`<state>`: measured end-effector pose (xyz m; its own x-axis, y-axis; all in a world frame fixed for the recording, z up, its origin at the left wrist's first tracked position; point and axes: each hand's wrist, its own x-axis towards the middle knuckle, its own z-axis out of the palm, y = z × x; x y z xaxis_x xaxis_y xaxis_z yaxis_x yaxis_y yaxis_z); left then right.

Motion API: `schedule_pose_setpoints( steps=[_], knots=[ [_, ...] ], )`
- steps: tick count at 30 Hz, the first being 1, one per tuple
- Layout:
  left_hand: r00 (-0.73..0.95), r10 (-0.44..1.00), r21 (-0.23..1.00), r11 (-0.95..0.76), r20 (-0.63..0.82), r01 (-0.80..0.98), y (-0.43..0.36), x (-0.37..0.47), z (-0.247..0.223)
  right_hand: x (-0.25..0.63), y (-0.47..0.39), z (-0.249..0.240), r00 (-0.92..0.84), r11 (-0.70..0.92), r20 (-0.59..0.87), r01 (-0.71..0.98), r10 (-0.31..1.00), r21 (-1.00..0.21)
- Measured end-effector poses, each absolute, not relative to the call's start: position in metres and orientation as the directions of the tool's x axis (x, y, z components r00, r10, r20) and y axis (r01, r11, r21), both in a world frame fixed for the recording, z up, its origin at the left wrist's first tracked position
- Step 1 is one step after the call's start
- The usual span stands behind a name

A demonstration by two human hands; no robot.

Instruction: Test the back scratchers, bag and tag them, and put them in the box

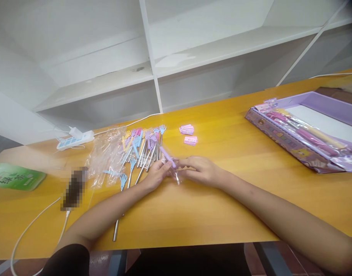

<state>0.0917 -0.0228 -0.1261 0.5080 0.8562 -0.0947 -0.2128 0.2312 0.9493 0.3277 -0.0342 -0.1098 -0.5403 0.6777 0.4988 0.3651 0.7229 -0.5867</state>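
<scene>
My left hand (158,174) is closed around the lower part of a purple back scratcher (167,155) in a clear plastic sleeve. The purple piece slants up and left towards a pile of loose scratchers (137,145) in blue, yellow, pink and purple with metal rods. My right hand (197,168) comes in from the right, its fingers bent against the sleeve's near end; what its fingertips grip is too small to make out. Behind the hands lie two small stacks of pink cards (190,140). Clear plastic sleeves (102,157) are spread left of the pile.
At the right, an open purple box (285,142) holds wrapped scratchers. To the left are a green pack (19,176), a blurred dark object with a cable (74,188) and a power strip (75,140). White shelves (210,57) stand behind the table.
</scene>
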Motion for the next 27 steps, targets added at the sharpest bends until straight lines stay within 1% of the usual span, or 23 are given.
schedule_pose_setpoints(
  steps=[3,7,9,11,13,14,16,18,21,24,27],
  knots=[
    [0.479,0.870,0.943,0.250,-0.118,-0.222,-0.022,0.092,-0.123,0.328,-0.035,-0.108,-0.585,0.769,0.512,0.372,0.629,-0.520],
    [0.434,0.893,0.952,0.225,-0.116,-0.209,-0.020,0.092,-0.121,0.325,-0.036,-0.106,-0.625,0.807,0.522,0.357,0.581,-0.471],
    [0.428,0.898,0.966,0.196,-0.108,-0.168,-0.020,0.091,-0.123,0.322,-0.036,-0.108,-0.628,0.843,0.567,0.337,0.533,-0.419],
    [0.432,0.898,0.981,0.148,-0.082,-0.121,-0.020,0.090,-0.123,0.320,-0.036,-0.113,-0.624,0.888,0.633,0.302,0.459,-0.346],
    [0.443,0.895,0.992,0.097,-0.049,-0.086,-0.021,0.089,-0.122,0.318,-0.035,-0.119,-0.585,0.907,0.693,0.270,0.422,-0.324],
    [0.451,0.892,0.994,0.078,-0.038,-0.071,-0.021,0.089,-0.121,0.318,-0.035,-0.121,-0.556,0.901,0.709,0.258,0.434,-0.349],
    [0.471,0.882,0.997,0.059,-0.031,-0.044,-0.022,0.089,-0.119,0.316,-0.036,-0.125,-0.503,0.869,0.711,0.229,0.491,-0.439],
    [0.495,0.868,0.998,0.056,-0.033,-0.032,-0.022,0.089,-0.118,0.314,-0.036,-0.127,-0.475,0.821,0.680,0.197,0.559,-0.536],
    [0.518,0.854,0.996,0.077,-0.042,-0.045,-0.022,0.088,-0.121,0.311,-0.038,-0.128,-0.441,0.758,0.638,0.177,0.631,-0.627],
    [0.527,0.848,0.991,0.107,-0.049,-0.080,-0.021,0.088,-0.126,0.310,-0.040,-0.126,-0.406,0.719,0.614,0.186,0.677,-0.670],
    [0.527,0.848,0.986,0.126,-0.051,-0.107,-0.020,0.087,-0.130,0.310,-0.040,-0.123,-0.412,0.734,0.630,0.169,0.659,-0.657]
  ],
)
